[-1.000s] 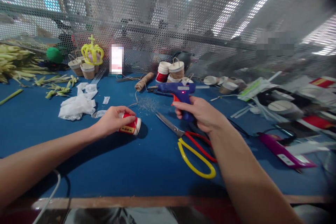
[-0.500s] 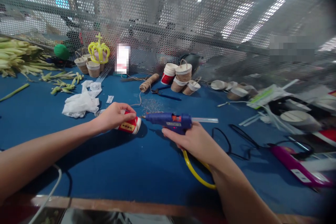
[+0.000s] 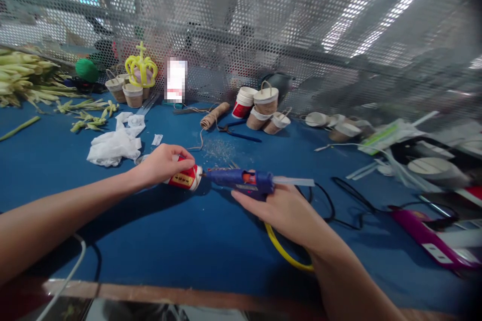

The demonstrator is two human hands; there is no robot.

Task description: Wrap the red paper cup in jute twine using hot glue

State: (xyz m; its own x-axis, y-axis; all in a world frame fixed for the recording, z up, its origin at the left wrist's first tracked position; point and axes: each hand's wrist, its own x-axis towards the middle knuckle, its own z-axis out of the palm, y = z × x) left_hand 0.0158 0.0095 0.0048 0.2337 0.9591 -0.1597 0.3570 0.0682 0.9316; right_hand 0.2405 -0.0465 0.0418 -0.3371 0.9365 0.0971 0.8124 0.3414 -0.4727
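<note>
My left hand [image 3: 169,163] is closed on a small red and white paper cup [image 3: 184,179] lying on its side, its rim end to the right. A thin strand of twine shows near that end, by my fingertips. My right hand [image 3: 276,205] is wrapped round the handle of a blue hot glue gun [image 3: 241,182], with a clear glue stick poking out of its back. The gun's nozzle points left and is at the cup's rim end; whether it touches, I cannot tell. Behind them a roll of twine [image 3: 214,116] trails a loose end towards the cup.
Blue-handled pliers [image 3: 241,134] and twine-wrapped cups [image 3: 265,103] stand at the back. Crumpled white tissue [image 3: 115,147] lies left. A purple power strip [image 3: 429,235] and black cords lie right. A yellow hose-like loop [image 3: 282,251] hangs beneath my right hand. A perforated metal screen [image 3: 226,25] borders the table.
The glue gun's nozzle has come slightly lower and closer to the cup's rim end. My left hand keeps hold of the cup. The view has shifted a little.
</note>
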